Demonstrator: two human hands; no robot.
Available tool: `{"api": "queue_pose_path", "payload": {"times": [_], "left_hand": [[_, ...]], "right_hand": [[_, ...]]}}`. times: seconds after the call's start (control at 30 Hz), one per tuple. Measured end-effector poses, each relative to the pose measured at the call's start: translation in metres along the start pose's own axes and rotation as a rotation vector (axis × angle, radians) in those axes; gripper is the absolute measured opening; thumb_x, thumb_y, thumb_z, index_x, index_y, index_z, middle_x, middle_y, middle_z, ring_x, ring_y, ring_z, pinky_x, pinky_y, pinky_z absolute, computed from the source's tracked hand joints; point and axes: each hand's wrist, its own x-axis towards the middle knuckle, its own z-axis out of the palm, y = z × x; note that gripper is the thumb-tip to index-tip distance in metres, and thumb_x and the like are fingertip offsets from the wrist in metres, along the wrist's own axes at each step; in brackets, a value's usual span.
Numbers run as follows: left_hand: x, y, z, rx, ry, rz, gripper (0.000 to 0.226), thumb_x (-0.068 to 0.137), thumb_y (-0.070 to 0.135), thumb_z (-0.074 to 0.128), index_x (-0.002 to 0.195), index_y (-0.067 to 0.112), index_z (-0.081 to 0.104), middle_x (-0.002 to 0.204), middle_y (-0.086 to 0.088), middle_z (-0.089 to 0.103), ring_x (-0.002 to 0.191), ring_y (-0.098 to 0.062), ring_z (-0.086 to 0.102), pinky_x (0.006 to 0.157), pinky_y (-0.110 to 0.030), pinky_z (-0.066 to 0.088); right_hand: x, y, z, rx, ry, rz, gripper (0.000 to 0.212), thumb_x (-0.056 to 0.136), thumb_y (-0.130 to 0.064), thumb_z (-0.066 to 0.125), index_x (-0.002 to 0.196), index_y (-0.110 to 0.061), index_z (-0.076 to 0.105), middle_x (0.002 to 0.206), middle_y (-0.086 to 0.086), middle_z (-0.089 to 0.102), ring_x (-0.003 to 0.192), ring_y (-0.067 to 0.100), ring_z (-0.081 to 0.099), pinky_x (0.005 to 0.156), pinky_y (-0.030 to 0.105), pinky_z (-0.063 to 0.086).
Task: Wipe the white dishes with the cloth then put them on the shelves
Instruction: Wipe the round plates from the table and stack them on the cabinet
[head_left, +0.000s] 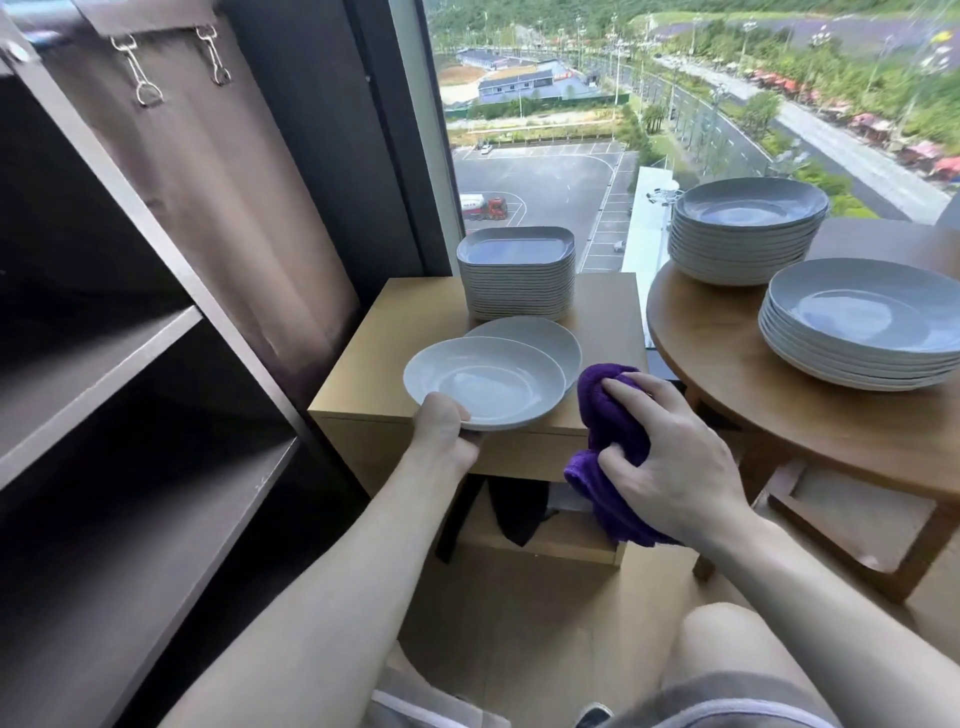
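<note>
At table (374, 353) edge | left hand (444, 418) pinches dish (485, 382) rim | right hand (675, 457) clutches cloth (608, 415) (fingers curled) | best: lift clear, wipe centre outward

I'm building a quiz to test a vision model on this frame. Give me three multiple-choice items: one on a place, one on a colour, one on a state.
1. Where does the stack of rectangular dishes stand?
A. on the floor
B. on the small wooden table
C. in a sink

2. What colour is the cloth in the right hand?
A. purple
B. yellow
C. white

3. What is the left hand doing?
A. hanging free
B. gripping the near rim of a round dish
C. holding a cup

Answers:
1 B, the stack sits at the back of the small table by the window.
2 A, the bunched cloth is plainly purple.
3 B, the thumb lies over the dish's rim.
</note>
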Motion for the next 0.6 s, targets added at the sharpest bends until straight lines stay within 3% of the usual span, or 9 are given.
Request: {"api": "queue_pose_path", "payload": {"times": [0.2, 0.4, 0.6], "left_hand": [[0.017, -0.002, 0.017, 0.062, 0.057, 0.010, 0.072, 0.077, -0.016, 0.022, 0.137, 0.006, 0.057, 0.131, -0.021, 0.066, 0.116, -0.044, 0.064, 0.098, -0.060, 0.056], [0.027, -0.003, 0.030, 0.162, 0.110, 0.023, 0.063, 0.087, -0.010, 0.026, 0.139, 0.007, 0.056, 0.129, -0.018, 0.067, 0.114, -0.040, 0.066, 0.097, -0.060, 0.058], [0.043, -0.009, 0.027, 0.417, 0.148, 0.095, 0.050, 0.090, -0.003, 0.042, 0.137, 0.002, 0.055, 0.130, -0.010, 0.065, 0.108, -0.028, 0.061, 0.092, -0.036, 0.053]], "right_hand": [[0.003, 0.003, -0.004, 0.012, -0.039, 0.037, 0.063, 0.082, -0.039, 0.063, 0.144, -0.039, 0.048, 0.151, -0.021, 0.038, 0.118, 0.018, 0.057, 0.088, 0.031, 0.046], [0.005, 0.006, -0.006, 0.014, -0.033, 0.072, 0.063, 0.085, -0.037, 0.064, 0.145, -0.039, 0.048, 0.153, -0.020, 0.037, 0.118, 0.019, 0.057, 0.089, 0.034, 0.048], [0.006, 0.010, -0.004, 0.020, -0.045, 0.082, 0.064, 0.082, -0.042, 0.060, 0.144, -0.041, 0.045, 0.152, -0.023, 0.035, 0.116, 0.019, 0.059, 0.089, 0.034, 0.048]]}}
